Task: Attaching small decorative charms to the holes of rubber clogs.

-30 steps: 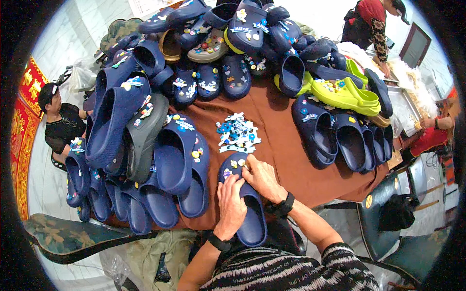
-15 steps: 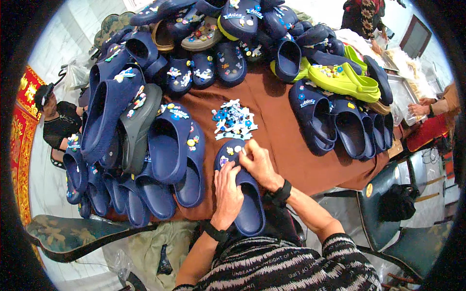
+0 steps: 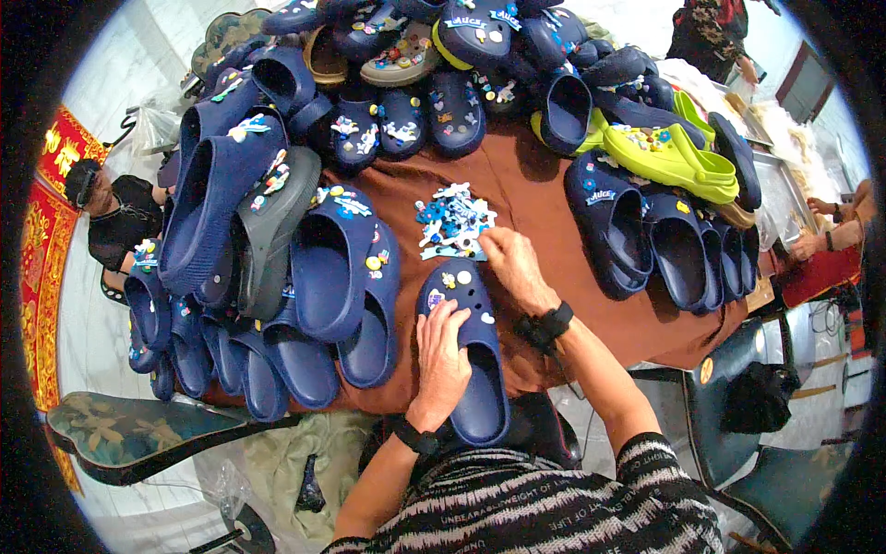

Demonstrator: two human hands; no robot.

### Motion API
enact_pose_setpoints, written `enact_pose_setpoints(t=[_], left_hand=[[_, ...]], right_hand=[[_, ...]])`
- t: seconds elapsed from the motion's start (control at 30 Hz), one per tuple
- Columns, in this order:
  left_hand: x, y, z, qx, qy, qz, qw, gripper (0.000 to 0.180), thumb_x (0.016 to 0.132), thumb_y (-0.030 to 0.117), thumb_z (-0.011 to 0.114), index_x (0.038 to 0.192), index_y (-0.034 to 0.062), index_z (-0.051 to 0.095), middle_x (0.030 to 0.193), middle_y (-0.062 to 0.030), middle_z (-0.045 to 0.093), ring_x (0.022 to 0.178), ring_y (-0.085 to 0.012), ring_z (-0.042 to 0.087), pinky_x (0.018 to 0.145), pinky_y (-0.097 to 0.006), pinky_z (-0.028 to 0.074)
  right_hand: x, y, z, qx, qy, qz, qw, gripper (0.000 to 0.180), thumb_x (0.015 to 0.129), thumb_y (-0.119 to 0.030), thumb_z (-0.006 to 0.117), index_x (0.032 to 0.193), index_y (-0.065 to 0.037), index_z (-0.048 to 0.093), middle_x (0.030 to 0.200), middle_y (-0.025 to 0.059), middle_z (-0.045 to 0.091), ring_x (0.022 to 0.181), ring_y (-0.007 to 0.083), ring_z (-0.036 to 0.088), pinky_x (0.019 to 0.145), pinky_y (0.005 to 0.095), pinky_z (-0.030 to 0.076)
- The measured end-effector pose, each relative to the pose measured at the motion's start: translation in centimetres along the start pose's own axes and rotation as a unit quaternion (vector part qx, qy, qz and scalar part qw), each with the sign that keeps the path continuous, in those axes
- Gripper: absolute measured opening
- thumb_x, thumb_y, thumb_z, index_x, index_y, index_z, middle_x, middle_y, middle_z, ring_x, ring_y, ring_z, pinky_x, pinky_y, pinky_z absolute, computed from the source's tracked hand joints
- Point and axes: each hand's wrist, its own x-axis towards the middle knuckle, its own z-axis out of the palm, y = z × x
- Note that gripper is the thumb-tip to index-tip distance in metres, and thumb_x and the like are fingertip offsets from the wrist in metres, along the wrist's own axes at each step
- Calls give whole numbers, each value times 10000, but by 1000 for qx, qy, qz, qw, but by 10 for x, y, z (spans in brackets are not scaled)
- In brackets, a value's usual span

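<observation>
A navy blue clog (image 3: 481,399) lies in front of me at the table's near edge, toe pointing away. Several small charms sit on its toe, among open holes. My left hand (image 3: 441,362) grips the clog's left side, fingers resting over its upper. Just beyond the toe is a heap of blue and white shoe charms (image 3: 454,220). At the heap's right near edge is my right hand (image 3: 519,270), its fingers drawn together in a pinch. Whatever is between those fingertips, if anything, is too small to make out.
Stacked navy clogs (image 3: 332,268) crowd the left of the brown-covered table (image 3: 535,208), with more piled along the back. At the right, a lime green clog (image 3: 669,159) lies on navy ones. A person (image 3: 120,217) is at the left; chairs (image 3: 720,397) stand to the right.
My right hand has left the clog's toe and moved up and right to the charm heap. My left hand stays on the clog. The whole view has shifted slightly.
</observation>
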Motion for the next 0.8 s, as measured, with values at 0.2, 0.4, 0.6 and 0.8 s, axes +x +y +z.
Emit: enact_pose_setpoints(t=[0.2,0.4,0.6,0.8], left_hand=[[2,4,-2,-15,51,-11,999,883,674,-118,661,1473,28,314,1509,-227,306,1440,-444,231,1202,-535,183],[5,6,1,-25,35,-9,999,867,689,-132,628,1480,10,302,1510,-231,307,1444,-423,242,1208,-511,188],[0,9,-2,-43,30,-32,998,837,699,-163,537,1485,-31,282,1529,-242,289,1454,-397,247,1225,-462,165],[3,10,1,-43,29,-26,998,830,702,-166,534,1482,-35,284,1520,-241,305,1450,-396,256,1223,-461,172]], right_hand=[[-24,-43,-4,-48,-156,-97,982,231,906,-206,626,1072,-56,681,1019,154,654,946,354,650,802,436,528],[-21,-44,11,-184,-197,-181,946,303,846,-243,655,1103,-83,667,1084,117,621,1004,327,634,788,440,561],[-23,-47,23,-176,-158,-192,952,233,802,-204,688,962,-44,634,988,151,615,885,370,646,704,461,560],[-14,-40,21,-155,-150,-164,962,251,802,-177,686,980,-17,610,979,179,612,878,379,652,703,464,555]])
